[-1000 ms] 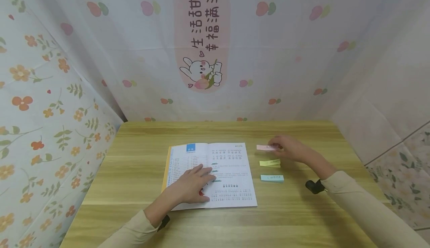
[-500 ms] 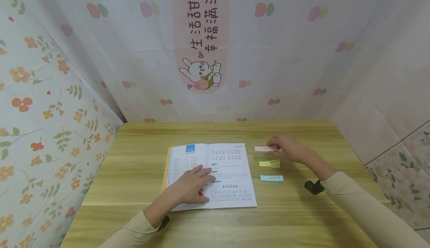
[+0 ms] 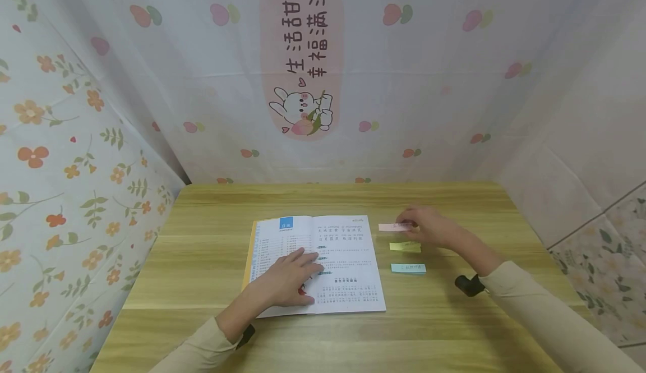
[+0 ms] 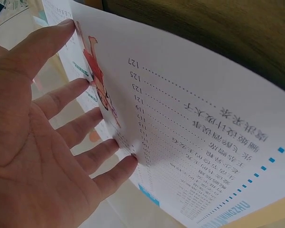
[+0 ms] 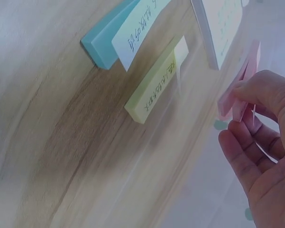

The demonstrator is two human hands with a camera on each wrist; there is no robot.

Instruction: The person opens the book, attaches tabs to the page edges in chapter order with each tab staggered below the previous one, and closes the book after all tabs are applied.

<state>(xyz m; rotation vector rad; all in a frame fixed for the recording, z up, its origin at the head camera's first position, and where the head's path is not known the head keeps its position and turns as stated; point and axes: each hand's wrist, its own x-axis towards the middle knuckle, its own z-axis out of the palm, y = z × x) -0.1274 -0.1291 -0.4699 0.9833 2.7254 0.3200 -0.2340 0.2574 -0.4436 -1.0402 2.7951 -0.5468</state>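
An open book (image 3: 350, 249) with printed Chinese text lies on the table. My left hand (image 3: 289, 277) rests across its middle, fingers spread and nearly straight; in the left wrist view the fingertips touch the page near a red-clad drawn figure (image 4: 96, 66). At the upper right, my right hand (image 3: 431, 228) pinches a narrow pink sticky note pad (image 3: 387, 227). The right wrist view shows the thumb against the pink pad (image 5: 254, 56), with a top sheet standing away from the rest. Which layers the fingers grip behind it is hard to tell.
Below the pink pad lie a yellow sticky note pad (image 3: 404, 247) and a blue one (image 3: 407, 268), each with handwriting and a partly lifted top sheet. The wooden table (image 3: 323, 339) meets a patterned cloth (image 3: 323, 162) at its back edge.
The right hand and the pink sticky note pad have shifted slightly left and nearer to me, toward the book. My left hand and the book stay in place.
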